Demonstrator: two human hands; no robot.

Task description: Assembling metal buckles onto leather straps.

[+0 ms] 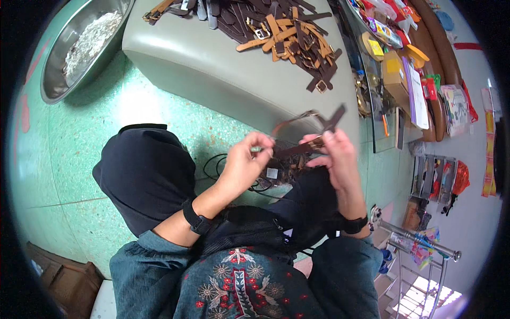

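A dark brown leather strap [298, 148] with a small metal buckle stretches between my hands, a little above my lap. My right hand [340, 157] grips it near the buckle, thumb and fingers closed round it. The strap's free tip [337, 114] sticks up past those fingers, and part of the strap bends in a blurred loop. My left hand [247, 162] is pinched shut at the strap's other end. Its fingertips hide exactly what they hold. Below the hands lies a clear plastic bag [284, 169] with several dark and tan pieces in it.
Ahead, a grey padded bench [212, 69] carries a heap of brown and tan buckled straps [287, 37]. A steel basin [53, 87] with silvery pieces stands far left. To the right is a glass-topped table [380, 130] with boxes. Black cord [212, 167] lies near my left wrist.
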